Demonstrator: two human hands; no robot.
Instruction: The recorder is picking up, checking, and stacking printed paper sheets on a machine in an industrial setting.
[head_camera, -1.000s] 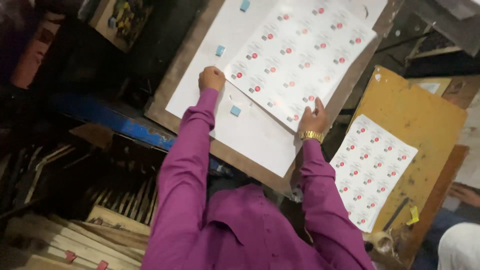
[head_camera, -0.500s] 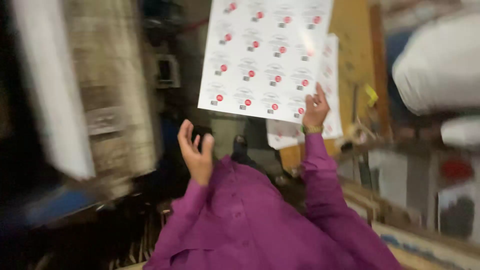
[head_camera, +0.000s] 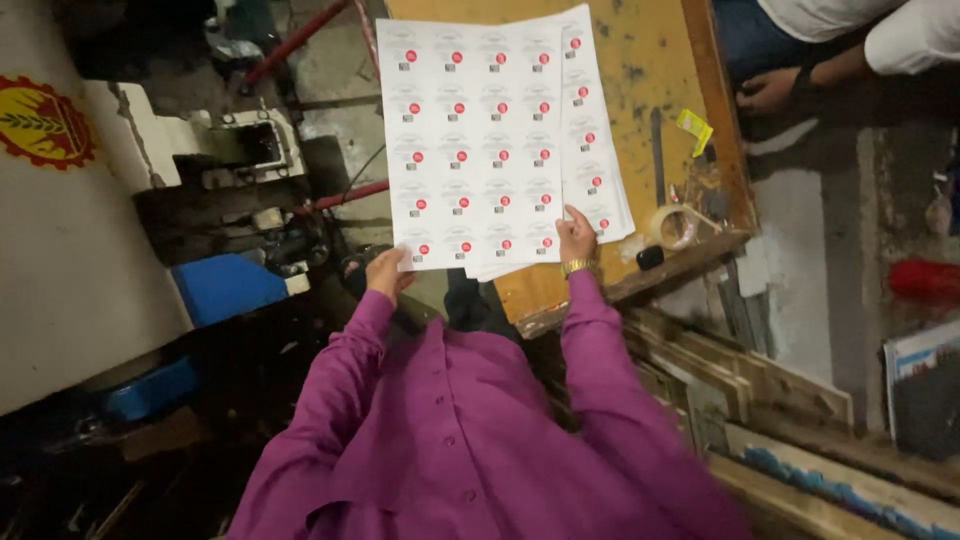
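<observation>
A person in a purple long-sleeved shirt (head_camera: 450, 440), seen from above, holds a large white printed sheet (head_camera: 470, 140) out in front of the body. The sheet carries rows of small labels, each with a red dot. The left hand (head_camera: 385, 272) grips the sheet's near left corner, fingers curled closed on the paper edge. The right hand (head_camera: 577, 238), with a gold-coloured watch (head_camera: 577, 266) at the wrist, holds the near right edge, fingers together and pressed on the paper.

The sheet lies over the top of a stack of similar sheets (head_camera: 605, 150), whose edges show fanned out just to its right. The stack rests on a worn yellow wooden table (head_camera: 650, 60) that stretches far and right. The sheet's left part hangs past the table edge, over the floor.

On the table's right side, near its near edge, sit a roll of clear tape (head_camera: 674, 226), a small black object (head_camera: 650, 257) and a yellow scrap (head_camera: 695, 129).

Far right, another person's hand (head_camera: 768, 90) rests by the table. On the left stand a white machine body (head_camera: 70, 230) and a blue part (head_camera: 225, 285).
</observation>
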